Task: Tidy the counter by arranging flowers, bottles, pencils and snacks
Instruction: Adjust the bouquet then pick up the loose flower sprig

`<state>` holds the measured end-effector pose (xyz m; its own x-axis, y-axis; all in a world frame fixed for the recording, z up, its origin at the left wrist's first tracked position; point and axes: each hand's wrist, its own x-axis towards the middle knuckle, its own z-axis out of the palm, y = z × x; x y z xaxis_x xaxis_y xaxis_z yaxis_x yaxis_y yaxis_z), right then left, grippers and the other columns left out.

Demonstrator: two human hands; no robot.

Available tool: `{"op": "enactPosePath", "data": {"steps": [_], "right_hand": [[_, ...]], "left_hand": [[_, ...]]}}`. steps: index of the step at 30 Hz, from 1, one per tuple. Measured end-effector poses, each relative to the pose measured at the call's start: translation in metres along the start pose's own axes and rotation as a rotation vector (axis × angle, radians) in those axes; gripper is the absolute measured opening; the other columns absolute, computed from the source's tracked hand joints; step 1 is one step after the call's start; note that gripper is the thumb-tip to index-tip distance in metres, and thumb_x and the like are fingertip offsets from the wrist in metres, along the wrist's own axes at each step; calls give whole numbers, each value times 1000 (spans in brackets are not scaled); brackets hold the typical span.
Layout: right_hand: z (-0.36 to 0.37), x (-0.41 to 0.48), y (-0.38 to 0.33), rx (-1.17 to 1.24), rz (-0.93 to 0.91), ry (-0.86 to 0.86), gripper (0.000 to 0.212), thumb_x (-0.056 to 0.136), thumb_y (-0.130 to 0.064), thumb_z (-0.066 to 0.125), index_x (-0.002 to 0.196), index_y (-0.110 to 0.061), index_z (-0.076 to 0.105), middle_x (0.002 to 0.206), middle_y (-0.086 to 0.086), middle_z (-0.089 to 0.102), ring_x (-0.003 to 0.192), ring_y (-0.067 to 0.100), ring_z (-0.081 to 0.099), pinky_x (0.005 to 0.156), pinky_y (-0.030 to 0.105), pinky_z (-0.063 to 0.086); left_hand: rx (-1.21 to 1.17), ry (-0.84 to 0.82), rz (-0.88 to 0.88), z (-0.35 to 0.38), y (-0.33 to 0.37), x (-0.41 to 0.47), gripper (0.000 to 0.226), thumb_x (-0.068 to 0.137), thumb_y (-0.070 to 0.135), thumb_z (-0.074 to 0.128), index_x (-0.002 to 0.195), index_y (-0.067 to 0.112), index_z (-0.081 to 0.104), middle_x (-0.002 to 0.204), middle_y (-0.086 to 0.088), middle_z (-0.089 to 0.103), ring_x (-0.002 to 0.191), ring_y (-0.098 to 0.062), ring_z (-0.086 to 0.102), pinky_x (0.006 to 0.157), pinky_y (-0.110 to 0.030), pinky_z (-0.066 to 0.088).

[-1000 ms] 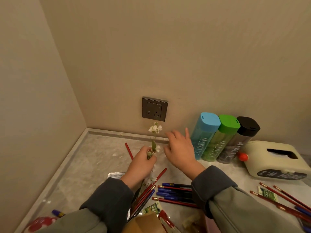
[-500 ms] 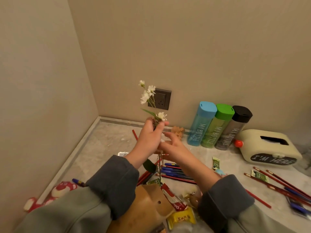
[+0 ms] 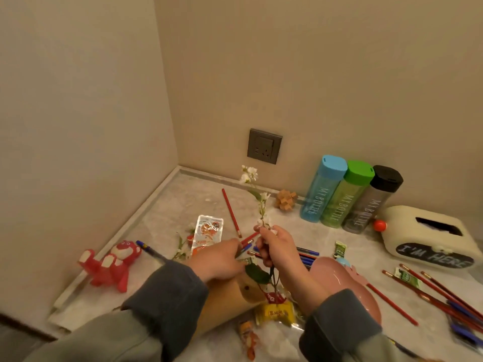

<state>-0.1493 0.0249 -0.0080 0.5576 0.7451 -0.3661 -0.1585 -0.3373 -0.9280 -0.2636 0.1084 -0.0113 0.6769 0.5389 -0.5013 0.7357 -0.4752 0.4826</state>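
Now holds the flower sprig in the right hand, fingers curled round the stem, white blooms upright above the fist and a dark leaf hanging below it. Half a second ago gripped it in the left hand, blooms level with the wall socket; has since passed it across and brought it lower. Left hand now down just left of the right hand, fingertips reaching toward the stem; cannot tell whether pinching anything or only touching.

Beyond the right hand, on the bench: a lone red pencil, a wooden puzzle knot, and further right three bottles, blue-, green- and black-capped, upright and touching in a row against the wall. Right of those, a cream tissue box. Left of the left hand, a clear snack packet flat on the bench, a second sprig lying beside it, and a red plush toy near the bench edge. Under the wrists, a tan wooden object and a pink dish, with a yellow snack packet between them. Far right, a scatter of red and blue pencils. Below the hands, blue and red pencils, partly hidden by the fingers.
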Motion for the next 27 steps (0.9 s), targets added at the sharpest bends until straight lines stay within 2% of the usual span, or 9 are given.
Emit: {"op": "enactPosePath", "data": {"steps": [2, 5, 8, 10, 16, 20, 22, 24, 27], "right_hand": [[-1, -3, 4, 16, 10, -26, 21, 102, -21, 43, 108, -12, 61, 66, 1, 54, 48, 8, 45, 43, 20, 36], [-4, -11, 8, 33, 0, -70, 22, 102, -23, 42, 108, -14, 62, 67, 1, 58, 49, 8, 48, 44, 21, 37], [-10, -16, 8, 25, -1, -83, 23, 103, -25, 42, 105, -16, 64, 70, 3, 60, 48, 8, 49, 42, 19, 37], [-13, -18, 8, 28, 3, -89, 25, 103, -25, 42, 106, -15, 64, 72, 4, 61, 48, 8, 48, 41, 18, 36], [-22, -20, -1, 43, -3, -106, 26, 103, -25, 41, 106, -13, 64, 66, 2, 59, 48, 9, 47, 39, 18, 34], [-26, -21, -14, 98, -26, -127, 24, 100, -29, 48, 107, -10, 62, 61, 1, 57, 45, 10, 43, 40, 21, 29], [-24, -19, -29, 150, -37, -138, 23, 100, -30, 48, 103, -10, 59, 61, 1, 56, 43, 9, 41, 40, 21, 27], [-18, -16, -49, 225, -62, -170, 18, 101, -30, 46, 101, -13, 55, 63, 2, 55, 43, 10, 40, 38, 20, 25], [-3, -8, -84, 316, -143, -247, 16, 103, -27, 42, 102, -16, 53, 66, 4, 55, 47, 12, 41, 37, 20, 28]], "left_hand": [[34, 32, -86, 10, 2, -3, 36, 92, 37, 51, 126, 25, 48, 111, 2, 59, 98, -16, 55, 81, -27, 45], [70, 97, -137, 17, 12, -4, 29, 94, 32, 49, 122, 23, 51, 115, -2, 60, 101, -19, 56, 86, -28, 45], [96, 122, -196, 17, 19, 1, 19, 91, 35, 55, 105, 21, 57, 101, 0, 60, 90, -18, 55, 81, -28, 44], [128, 147, -248, 15, 22, 6, 14, 92, 29, 54, 102, 20, 60, 100, -2, 62, 92, -22, 59, 81, -31, 46], [181, 156, -282, 20, 26, 10, 25, 97, 22, 49, 118, 12, 58, 121, -9, 61, 112, -26, 58, 91, -30, 42], [239, 174, -242, 13, 28, 2, 22, 95, 17, 52, 112, 10, 63, 116, -9, 63, 107, -26, 60, 87, -30, 44], [231, 209, -224, 1, 28, -5, 26, 94, 17, 53, 118, 12, 63, 118, -8, 63, 108, -25, 59, 91, -31, 46], [190, 270, -201, -15, 29, -16, 29, 94, 18, 53, 122, 15, 61, 118, -6, 62, 109, -25, 58, 95, -33, 46], [125, 385, -178, -41, 28, -29, 28, 96, 15, 49, 121, 14, 62, 117, -6, 62, 109, -26, 58, 93, -34, 45]]}}
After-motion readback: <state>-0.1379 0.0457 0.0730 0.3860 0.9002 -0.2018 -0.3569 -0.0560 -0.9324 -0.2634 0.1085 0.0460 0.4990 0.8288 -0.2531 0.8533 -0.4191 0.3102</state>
